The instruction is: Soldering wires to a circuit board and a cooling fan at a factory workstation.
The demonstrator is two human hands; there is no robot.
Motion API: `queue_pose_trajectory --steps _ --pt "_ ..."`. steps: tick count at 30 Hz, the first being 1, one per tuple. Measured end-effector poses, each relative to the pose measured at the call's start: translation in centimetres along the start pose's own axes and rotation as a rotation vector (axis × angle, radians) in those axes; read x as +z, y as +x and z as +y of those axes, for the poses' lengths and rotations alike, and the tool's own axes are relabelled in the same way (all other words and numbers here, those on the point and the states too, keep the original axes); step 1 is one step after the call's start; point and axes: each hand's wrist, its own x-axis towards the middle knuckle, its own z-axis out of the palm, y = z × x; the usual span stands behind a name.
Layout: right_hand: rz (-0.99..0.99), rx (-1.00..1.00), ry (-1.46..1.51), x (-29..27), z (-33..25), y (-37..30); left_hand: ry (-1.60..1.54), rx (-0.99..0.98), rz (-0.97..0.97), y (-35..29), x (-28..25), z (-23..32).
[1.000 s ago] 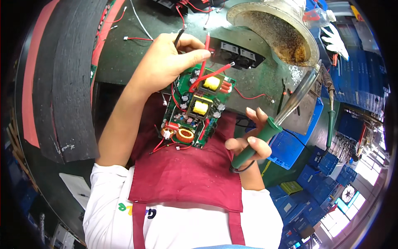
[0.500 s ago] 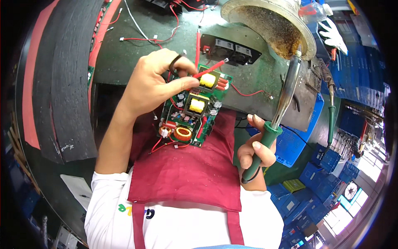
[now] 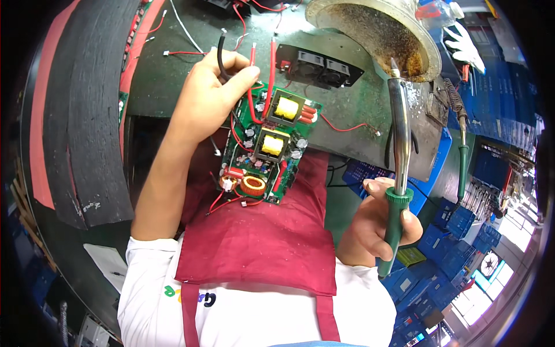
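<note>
My right hand (image 3: 378, 222) is wrapped round the green handle of a soldering iron (image 3: 400, 144). The iron points up, its tip at the lower rim of a stained metal funnel-shaped hood (image 3: 425, 55). A green circuit board (image 3: 269, 168) with yellow-wrapped transformers and a copper coil lies tilted at the bench edge, above my dark red apron. At the board's upper left, my left hand (image 3: 211, 92) is closed with a thick black wire (image 3: 221, 55) between thumb and fingers. The thumb tip is next to one of two upright red wires (image 3: 252, 81); the other fingertips are partly hidden.
Behind the board lies a black panel with two fans (image 3: 321, 68). Thin red wires (image 3: 350, 128) cross the bench. Another green-handled iron (image 3: 462, 168) hangs at the right, near blue bins (image 3: 457, 220). A black strip with red edging (image 3: 95, 115) runs along the left.
The soldering iron has swung right and more upright, its tip shifting slightly left. My left hand has moved left, off the red wire, which now stands upright. The black wire has straightened upward.
</note>
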Motion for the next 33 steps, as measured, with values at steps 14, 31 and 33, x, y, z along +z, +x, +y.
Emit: queue_pose_trajectory --steps 14,31,33 --pt "0.056 0.270 0.024 1.7 -1.3 2.7 0.366 0.018 -0.232 1.5 0.0 1.4" --pt "-0.040 0.472 0.052 3.7 0.6 2.5 0.592 -0.048 -0.247 1.2 0.7 1.6" --pt "-0.061 0.477 0.083 3.7 0.7 2.4 0.615 -0.084 -0.271 1.4 0.7 1.9"
